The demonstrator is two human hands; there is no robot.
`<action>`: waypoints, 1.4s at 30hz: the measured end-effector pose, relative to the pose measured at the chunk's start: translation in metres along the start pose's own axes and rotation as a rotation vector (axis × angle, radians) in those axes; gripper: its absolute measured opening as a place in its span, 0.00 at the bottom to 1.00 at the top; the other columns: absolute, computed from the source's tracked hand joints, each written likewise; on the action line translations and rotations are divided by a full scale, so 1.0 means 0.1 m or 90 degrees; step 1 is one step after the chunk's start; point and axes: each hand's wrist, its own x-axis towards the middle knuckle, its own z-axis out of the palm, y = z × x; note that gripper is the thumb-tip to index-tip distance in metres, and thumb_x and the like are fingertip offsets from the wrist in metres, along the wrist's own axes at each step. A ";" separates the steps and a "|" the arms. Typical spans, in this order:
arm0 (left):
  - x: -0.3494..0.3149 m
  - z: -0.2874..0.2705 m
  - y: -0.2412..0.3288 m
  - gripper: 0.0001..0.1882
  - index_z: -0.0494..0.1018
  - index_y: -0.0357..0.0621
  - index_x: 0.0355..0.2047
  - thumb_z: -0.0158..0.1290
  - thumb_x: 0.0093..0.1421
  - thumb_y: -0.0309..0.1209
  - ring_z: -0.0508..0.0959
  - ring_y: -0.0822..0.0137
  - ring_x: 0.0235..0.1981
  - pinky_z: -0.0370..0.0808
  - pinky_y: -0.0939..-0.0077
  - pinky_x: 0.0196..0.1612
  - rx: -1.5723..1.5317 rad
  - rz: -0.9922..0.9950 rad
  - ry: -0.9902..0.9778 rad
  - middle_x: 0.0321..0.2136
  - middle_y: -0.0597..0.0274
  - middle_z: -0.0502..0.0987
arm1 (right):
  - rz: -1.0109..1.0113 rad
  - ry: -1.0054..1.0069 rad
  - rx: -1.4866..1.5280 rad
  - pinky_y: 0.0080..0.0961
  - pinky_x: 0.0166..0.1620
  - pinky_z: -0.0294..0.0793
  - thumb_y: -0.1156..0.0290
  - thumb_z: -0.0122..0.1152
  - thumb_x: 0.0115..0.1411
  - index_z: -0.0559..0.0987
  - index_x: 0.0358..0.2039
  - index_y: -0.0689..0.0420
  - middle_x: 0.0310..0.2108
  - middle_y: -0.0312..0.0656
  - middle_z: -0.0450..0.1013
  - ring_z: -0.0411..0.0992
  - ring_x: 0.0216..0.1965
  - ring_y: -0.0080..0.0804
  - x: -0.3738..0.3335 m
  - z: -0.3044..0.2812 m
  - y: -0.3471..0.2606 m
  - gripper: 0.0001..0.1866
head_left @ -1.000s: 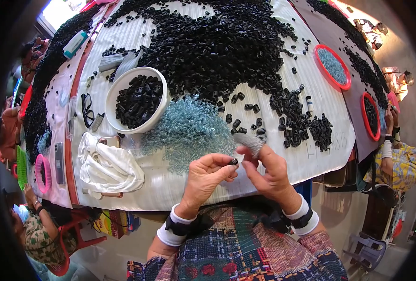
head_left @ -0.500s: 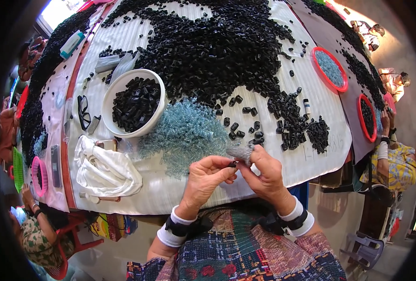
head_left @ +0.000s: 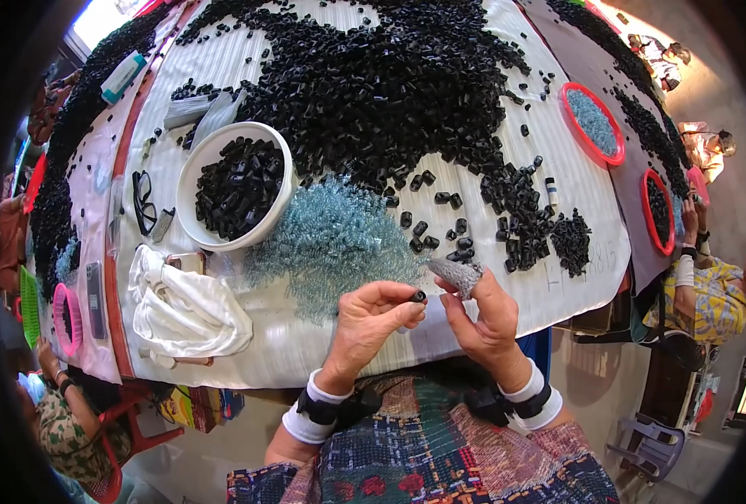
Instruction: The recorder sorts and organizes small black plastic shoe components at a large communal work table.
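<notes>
Thumb and forefinger of my left hand [head_left: 364, 328] pinch a small black hollow cylinder [head_left: 419, 296], its round end facing right. Just to the right is my right hand [head_left: 490, 323], its thumb apart from the forefinger and the other fingers partly curled. A grey textured cover [head_left: 457, 275] appears to be wrapped round that forefinger; I see nothing else in this hand. Beyond both hands spreads a pile of small clear-bluish springy pieces [head_left: 339, 239]. A white bowl [head_left: 284, 206] of black cylinders stands to its left.
A large heap of black pieces [head_left: 373, 92] covers the far table. Smaller black pieces [head_left: 571, 244] lie at the right. A white cloth [head_left: 184, 311], glasses [head_left: 144, 203] and a red-rimmed basket [head_left: 568, 126] also rest there. Other people sit at both sides.
My right hand has drawn back to the right, and its thumb and forefinger have parted from the black cylinder. My left hand still pinches it, now with its end in plain sight.
</notes>
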 end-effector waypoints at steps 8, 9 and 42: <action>0.01 -0.02 -0.01 0.09 0.72 0.33 0.37 0.54 0.54 0.18 0.79 0.70 0.29 0.78 0.80 0.33 0.008 -0.007 0.015 0.32 0.52 0.78 | 0.047 0.052 -0.187 0.26 0.30 0.67 0.87 0.57 0.49 0.75 0.33 0.63 0.25 0.44 0.70 0.67 0.25 0.38 0.22 -0.23 0.30 0.10; 0.01 -0.03 -0.01 0.09 0.72 0.33 0.37 0.54 0.54 0.18 0.79 0.70 0.29 0.78 0.80 0.33 0.009 -0.001 0.016 0.32 0.53 0.78 | 0.010 0.020 -0.216 0.28 0.31 0.68 0.87 0.57 0.49 0.74 0.32 0.63 0.25 0.45 0.69 0.67 0.26 0.41 0.24 -0.22 0.35 0.09; 0.02 0.02 -0.02 0.09 0.71 0.33 0.38 0.54 0.56 0.20 0.78 0.72 0.29 0.77 0.81 0.34 0.008 0.009 0.030 0.32 0.55 0.78 | 0.138 -0.036 0.081 0.20 0.31 0.73 0.84 0.60 0.48 0.77 0.38 0.60 0.28 0.42 0.75 0.74 0.27 0.27 0.03 0.11 0.04 0.15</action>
